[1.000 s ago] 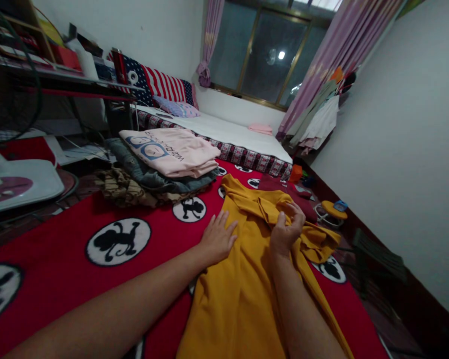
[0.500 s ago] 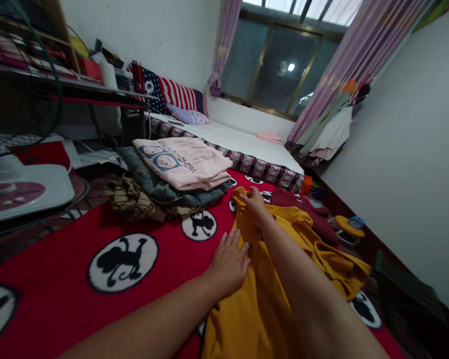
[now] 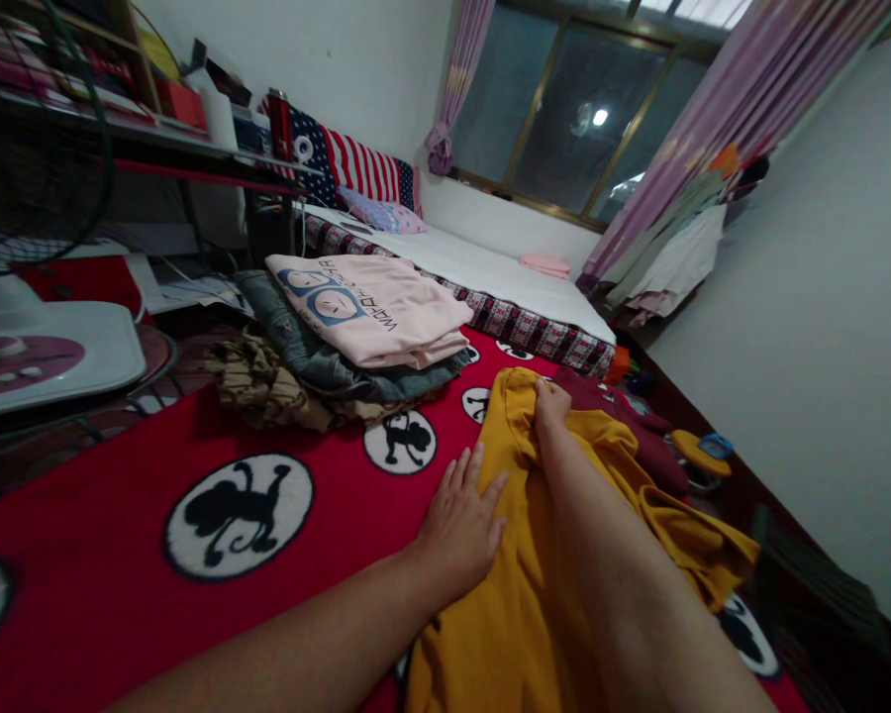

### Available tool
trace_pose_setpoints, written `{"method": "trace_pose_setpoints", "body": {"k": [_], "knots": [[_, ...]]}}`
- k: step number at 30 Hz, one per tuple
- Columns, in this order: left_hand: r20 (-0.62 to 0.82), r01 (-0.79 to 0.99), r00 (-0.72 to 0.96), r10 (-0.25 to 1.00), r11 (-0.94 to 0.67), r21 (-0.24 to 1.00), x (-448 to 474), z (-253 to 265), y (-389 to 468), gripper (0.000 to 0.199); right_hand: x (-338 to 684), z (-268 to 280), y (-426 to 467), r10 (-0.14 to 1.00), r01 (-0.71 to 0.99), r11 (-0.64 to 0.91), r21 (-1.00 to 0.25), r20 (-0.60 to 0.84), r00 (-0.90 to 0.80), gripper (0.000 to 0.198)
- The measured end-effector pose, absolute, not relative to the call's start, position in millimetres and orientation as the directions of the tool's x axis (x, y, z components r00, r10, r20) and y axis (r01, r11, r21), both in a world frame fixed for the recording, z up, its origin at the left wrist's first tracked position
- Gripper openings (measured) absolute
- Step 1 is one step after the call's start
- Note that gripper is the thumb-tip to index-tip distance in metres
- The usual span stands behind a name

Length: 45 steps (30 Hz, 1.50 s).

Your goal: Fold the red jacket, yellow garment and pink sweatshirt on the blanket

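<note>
A mustard-yellow long-sleeved top point(image 3: 516, 584) lies over a red blanket point(image 3: 119, 505) printed with monkey figures in white circles. My left hand point(image 3: 461, 520) rests flat on the top's left edge, fingers stretched out and pointing away from me. Farther off, my right hand point(image 3: 553, 401) has its fingers closed on the yellow cloth near the far end of the top. Folds spread to the right of my right forearm, where a sleeve-like part point(image 3: 702, 540) lies bunched. A maroon garment point(image 3: 649, 451) sits just beyond.
A stack on the blanket's far left holds a folded pink shirt point(image 3: 371, 307), blue jeans point(image 3: 289, 332) and patterned brown cloth point(image 3: 256, 386). Behind it stands a bed point(image 3: 482, 253). At left are a cluttered desk point(image 3: 193, 163) and a fan point(image 3: 51, 347); a yellow stool point(image 3: 694, 451) is at right.
My right hand has shifted right along the far end of the yellow top, and its fingers have closed on the cloth. My left hand stays flat in nearly the same place.
</note>
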<state>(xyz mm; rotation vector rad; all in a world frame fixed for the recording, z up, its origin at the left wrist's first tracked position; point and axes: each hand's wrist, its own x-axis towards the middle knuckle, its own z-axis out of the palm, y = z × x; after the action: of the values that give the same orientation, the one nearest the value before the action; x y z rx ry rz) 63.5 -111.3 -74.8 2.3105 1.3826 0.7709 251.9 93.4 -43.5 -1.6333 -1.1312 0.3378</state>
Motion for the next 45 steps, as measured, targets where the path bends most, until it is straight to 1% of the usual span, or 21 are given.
{"method": "trace_pose_setpoints", "body": {"k": [2,5,8,12,14,15,17,18,19,21,24,26,28,30,32,35,37,39,42,44,45], "knots": [[0.293,0.667,0.360,0.885,-0.465,0.582,63,-73,-110,0.051,251,-45,91,0.809,0.622,-0.131,-0.772,0.280,0.518,0.025],[0.321,0.559,0.263,0.910,-0.415,0.718,62,-67,-106,0.040,243,-44,92,0.835,0.741,-0.310,-0.596,0.202,0.512,0.018],[0.326,0.401,0.101,0.940,-0.339,0.851,61,-64,-99,0.028,235,-38,95,0.863,0.809,-0.381,-0.448,0.140,0.484,0.023],[0.335,0.249,0.020,0.942,-0.329,0.911,60,-69,-89,0.029,224,-20,86,0.891,0.863,-0.389,-0.323,0.105,0.441,0.038],[0.341,0.203,0.003,0.940,-0.335,0.920,59,-73,-86,0.033,218,-10,73,0.904,0.913,-0.320,-0.252,0.207,0.374,0.045],[0.347,0.189,-0.009,0.938,-0.339,0.922,59,-74,-84,0.034,215,-7,65,0.910,0.948,-0.244,-0.206,0.289,0.297,0.045],[0.359,0.174,-0.035,0.933,-0.348,0.921,59,-75,-81,0.033,211,-7,49,0.904,0.995,-0.020,-0.094,0.423,0.058,0.044],[0.362,0.170,-0.047,0.931,-0.350,0.921,59,-76,-80,0.032,211,-10,42,0.899,0.995,0.093,-0.046,0.434,-0.064,0.045],[0.362,0.169,-0.055,0.930,-0.349,0.922,58,-75,-79,0.030,212,-16,36,0.904,0.984,0.178,-0.022,0.398,-0.154,0.048],[0.354,0.169,-0.065,0.933,-0.339,0.925,57,-74,-77,0.028,218,-31,31,0.944,0.972,0.232,-0.029,0.247,-0.218,0.056],[0.360,0.172,-0.056,0.931,-0.346,0.922,55,-75,-75,0.025,228,-48,34,0.993,0.990,0.117,-0.081,0.029,-0.115,0.064],[0.370,0.153,-0.046,0.928,-0.360,0.921,53,-76,-73,0.024,229,-50,36,0.998,0.994,0.059,-0.094,-0.022,-0.061,0.067],[0.342,0.097,-0.047,0.939,-0.336,0.937,52,-78,-71,0.025,225,-45,31,0.999,0.995,0.044,-0.088,-0.027,-0.047,0.066],[0.278,0.015,-0.050,0.959,-0.278,0.960,52,-79,-70,0.027,217,-35,13,0.997,0.993,0.077,-0.084,0.017,-0.076,0.057],[0.228,-0.057,-0.045,0.973,-0.230,0.972,52,-79,-70,0.028,206,-24,-18,0.978,0.978,0.165,-0.128,0.148,-0.145,0.040],[0.199,-0.109,-0.038,0.979,-0.202,0.973,52,-78,-70,0.029,191,-10,-84,0.872,0.874,0.408,-0.264,0.397,-0.287,0.019],[0.193,-0.111,-0.039,0.980,-0.196,0.974,52,-78,-69,0.029,183,-3,-132,0.806,0.757,0.561,-0.336,0.432,-0.405,0.018],[0.201,-0.112,-0.036,0.979,-0.203,0.973,52,-79,-69,0.029,180,3,-175,0.764,0.672,0.644,-0.367,0.355,-0.539,0.029],[0.225,-0.118,-0.026,0.974,-0.227,0.967,52,-81,-68,0.030,183,7,-224,0.697,0.623,0.696,-0.356,0.130,-0.705,0.048],[0.228,-0.115,-0.020,0.973,-0.229,0.967,52,-82,-68,0.029,187,3,-245,0.683,0.644,0.690,-0.331,0.005,-0.730,0.062],[0.228,-0.111,-0.021,0.974,-0.228,0.967,52,-82,-68,0.029,190,-2,-251,0.691,0.660,0.680,-0.318,-0.024,-0.723,0.066]]}}
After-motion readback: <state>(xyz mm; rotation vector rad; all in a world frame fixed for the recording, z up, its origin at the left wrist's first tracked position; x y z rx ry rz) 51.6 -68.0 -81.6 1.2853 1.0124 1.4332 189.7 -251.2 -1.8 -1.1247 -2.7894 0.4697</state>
